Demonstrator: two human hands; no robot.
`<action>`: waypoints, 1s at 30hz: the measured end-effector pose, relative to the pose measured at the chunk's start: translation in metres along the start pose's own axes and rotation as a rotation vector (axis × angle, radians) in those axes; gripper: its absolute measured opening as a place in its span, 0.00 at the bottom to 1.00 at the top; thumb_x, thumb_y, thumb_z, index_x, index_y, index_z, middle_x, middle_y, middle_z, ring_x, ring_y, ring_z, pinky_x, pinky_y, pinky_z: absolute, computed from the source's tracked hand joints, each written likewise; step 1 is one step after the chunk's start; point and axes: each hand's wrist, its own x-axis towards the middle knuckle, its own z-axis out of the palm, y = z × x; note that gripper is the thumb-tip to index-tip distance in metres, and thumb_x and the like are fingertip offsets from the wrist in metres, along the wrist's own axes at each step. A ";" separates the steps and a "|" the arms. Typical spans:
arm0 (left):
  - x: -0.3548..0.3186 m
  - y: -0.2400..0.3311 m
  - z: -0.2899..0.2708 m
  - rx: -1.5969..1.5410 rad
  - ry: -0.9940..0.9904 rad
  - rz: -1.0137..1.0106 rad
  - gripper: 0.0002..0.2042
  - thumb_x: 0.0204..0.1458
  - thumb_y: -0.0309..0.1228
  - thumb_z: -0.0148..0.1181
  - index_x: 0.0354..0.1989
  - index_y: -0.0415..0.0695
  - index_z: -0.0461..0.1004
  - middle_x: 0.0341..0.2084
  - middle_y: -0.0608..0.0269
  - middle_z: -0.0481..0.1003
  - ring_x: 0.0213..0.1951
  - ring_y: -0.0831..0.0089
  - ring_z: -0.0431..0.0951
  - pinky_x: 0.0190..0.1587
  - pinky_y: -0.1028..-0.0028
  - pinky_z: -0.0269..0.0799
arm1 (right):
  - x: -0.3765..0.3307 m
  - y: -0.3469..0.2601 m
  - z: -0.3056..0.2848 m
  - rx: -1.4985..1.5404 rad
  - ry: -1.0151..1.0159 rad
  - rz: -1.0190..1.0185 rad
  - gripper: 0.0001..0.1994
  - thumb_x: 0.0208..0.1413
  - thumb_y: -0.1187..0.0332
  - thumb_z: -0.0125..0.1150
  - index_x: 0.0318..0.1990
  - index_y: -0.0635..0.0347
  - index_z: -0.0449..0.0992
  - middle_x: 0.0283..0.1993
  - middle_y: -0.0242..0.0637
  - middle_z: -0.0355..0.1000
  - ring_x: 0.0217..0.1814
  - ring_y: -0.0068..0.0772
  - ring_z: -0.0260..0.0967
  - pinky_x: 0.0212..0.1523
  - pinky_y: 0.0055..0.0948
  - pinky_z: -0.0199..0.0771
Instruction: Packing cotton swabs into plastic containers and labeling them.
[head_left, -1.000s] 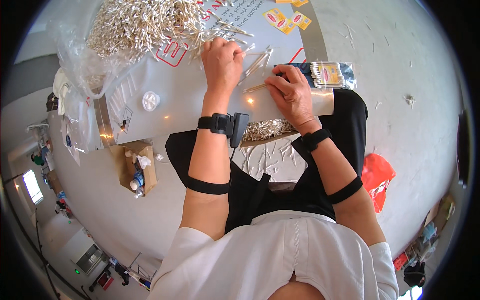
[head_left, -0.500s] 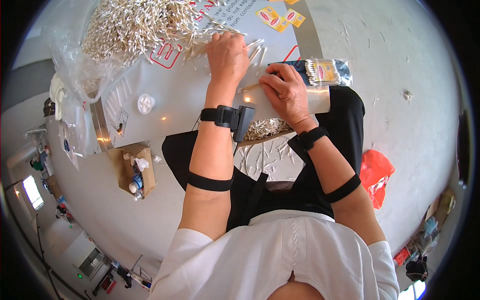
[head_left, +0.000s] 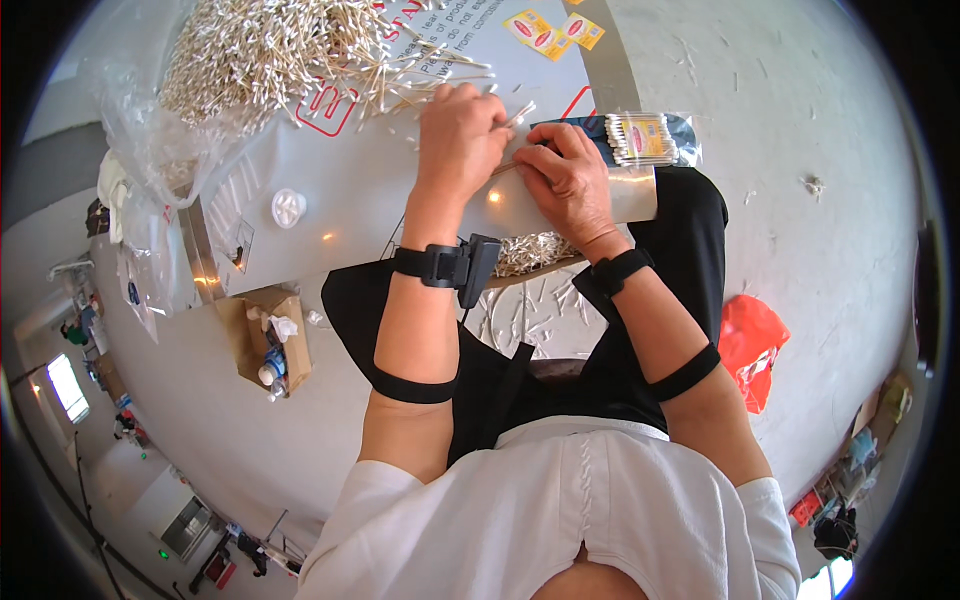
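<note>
My left hand point(head_left: 462, 140) is closed, with a few cotton swabs point(head_left: 522, 113) sticking out from its fingertips toward the right. Close beside it, my right hand point(head_left: 570, 185) is curled in a pinch at the table's near edge. Thin swab sticks point(head_left: 505, 168) reach from its fingers toward the left hand; their far ends are hidden. A large loose heap of cotton swabs point(head_left: 270, 60) lies beyond and left of my hands. Just right of my right hand rests a clear-and-dark packet point(head_left: 685, 140) holding a row of swabs with a yellow card point(head_left: 642, 138).
Several yellow cards point(head_left: 550, 38) lie at the table's far right. A round white container point(head_left: 289, 208) stands left on the grey table point(head_left: 340, 225), near a clear plastic bag point(head_left: 130, 130). Below are a swab-filled box point(head_left: 530, 255), a cardboard box point(head_left: 245, 345) and a red bag point(head_left: 750, 350).
My left hand has drawn back from the heap's edge toward my right hand, and swabs that lay loose near it now stick out of its fingers. The right hand has barely moved.
</note>
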 end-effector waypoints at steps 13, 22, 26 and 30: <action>-0.043 -0.059 -0.043 -0.052 -0.037 -0.167 0.09 0.37 0.21 0.69 0.27 0.45 0.77 0.32 0.64 0.72 0.43 0.60 0.70 0.49 0.64 0.68 | 0.000 0.001 0.000 0.016 0.000 -0.003 0.04 0.46 0.71 0.66 0.32 0.53 0.79 0.39 0.30 0.70 0.41 0.36 0.68 0.44 0.36 0.71; -0.028 -0.065 -0.037 -0.025 -0.054 -0.198 0.05 0.43 0.23 0.65 0.26 0.41 0.74 0.29 0.62 0.73 0.40 0.60 0.71 0.45 0.65 0.68 | 0.000 0.000 -0.001 0.016 -0.005 -0.004 0.04 0.46 0.71 0.66 0.32 0.53 0.79 0.39 0.31 0.70 0.41 0.36 0.68 0.44 0.36 0.71; -0.017 -0.064 -0.058 -0.370 -0.397 -0.379 0.06 0.44 0.23 0.65 0.28 0.40 0.72 0.30 0.59 0.75 0.40 0.58 0.72 0.46 0.64 0.69 | -0.001 0.004 0.000 0.014 0.003 -0.019 0.04 0.46 0.71 0.66 0.31 0.54 0.78 0.39 0.31 0.70 0.40 0.36 0.68 0.43 0.36 0.70; -0.007 -0.053 -0.055 -0.375 -0.326 -0.339 0.06 0.44 0.22 0.64 0.28 0.39 0.71 0.32 0.56 0.75 0.42 0.56 0.73 0.47 0.64 0.69 | -0.001 0.001 -0.001 0.008 0.002 -0.009 0.04 0.46 0.71 0.66 0.31 0.53 0.78 0.39 0.31 0.70 0.40 0.36 0.68 0.43 0.36 0.70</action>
